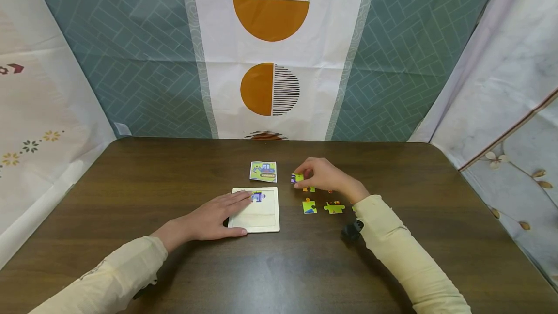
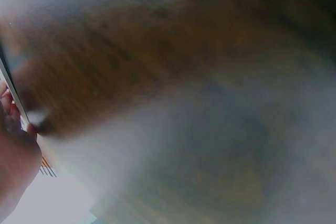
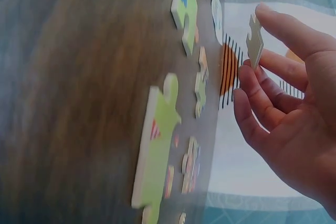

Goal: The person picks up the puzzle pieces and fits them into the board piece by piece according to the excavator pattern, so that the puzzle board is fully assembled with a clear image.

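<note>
My left hand (image 1: pixel 220 214) rests with extended fingers across the left side of a cream puzzle tray (image 1: pixel 266 224). Beside its fingertips, a purple and white puzzle piece (image 1: pixel 258 196) lies in the upper part of that tray. To the right, my right hand (image 1: pixel 324 174) pinches a green and purple puzzle piece (image 1: pixel 297 178) between thumb and finger. The right wrist view shows this held piece (image 3: pixel 255 41) raised off the table, its plain side facing the camera. In the left wrist view, only part of the left hand (image 2: pixel 18 156) appears, at the tray's edge.
A picture card (image 1: pixel 263 171) with a blue excavator lies behind the tray. Several loose pieces lie right of the tray, among them a green and blue piece (image 1: pixel 309 207) and a green piece (image 1: pixel 334 208); the right forearm partly hides others. A patterned cloth (image 1: pixel 279 52) hangs behind the brown table (image 1: pixel 174 168).
</note>
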The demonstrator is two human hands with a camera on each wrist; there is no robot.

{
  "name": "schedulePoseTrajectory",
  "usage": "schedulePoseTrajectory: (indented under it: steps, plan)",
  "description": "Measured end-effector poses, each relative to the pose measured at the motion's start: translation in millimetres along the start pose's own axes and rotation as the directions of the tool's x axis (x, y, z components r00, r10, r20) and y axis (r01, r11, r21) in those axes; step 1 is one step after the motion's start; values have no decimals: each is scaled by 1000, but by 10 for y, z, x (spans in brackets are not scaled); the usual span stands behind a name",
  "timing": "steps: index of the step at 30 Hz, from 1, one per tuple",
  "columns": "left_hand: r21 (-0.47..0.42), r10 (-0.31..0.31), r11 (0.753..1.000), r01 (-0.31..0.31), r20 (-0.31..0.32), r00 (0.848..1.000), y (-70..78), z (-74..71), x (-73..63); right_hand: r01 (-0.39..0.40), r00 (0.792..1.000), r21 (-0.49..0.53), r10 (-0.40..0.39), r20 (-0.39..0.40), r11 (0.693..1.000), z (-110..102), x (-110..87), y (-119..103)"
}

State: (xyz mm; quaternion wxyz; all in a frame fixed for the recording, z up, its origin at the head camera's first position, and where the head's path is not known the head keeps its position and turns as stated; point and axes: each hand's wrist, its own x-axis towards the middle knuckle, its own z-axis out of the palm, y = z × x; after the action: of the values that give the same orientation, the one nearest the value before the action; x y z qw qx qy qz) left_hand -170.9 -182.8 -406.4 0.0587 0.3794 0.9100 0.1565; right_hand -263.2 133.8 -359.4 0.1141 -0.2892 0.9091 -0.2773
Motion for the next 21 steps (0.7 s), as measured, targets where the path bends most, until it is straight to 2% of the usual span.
schedulePoseTrajectory:
  steps: [12,21]
  plan:
    - [-6,-10,1000,10,8,1000,-10,0,-5,70,996,-50,-67,56,996,130,83,-194]
    - [-25,-33,999,34,37,999,4,-21,9,139,987,-76,-132,90,987,317,156,-296]
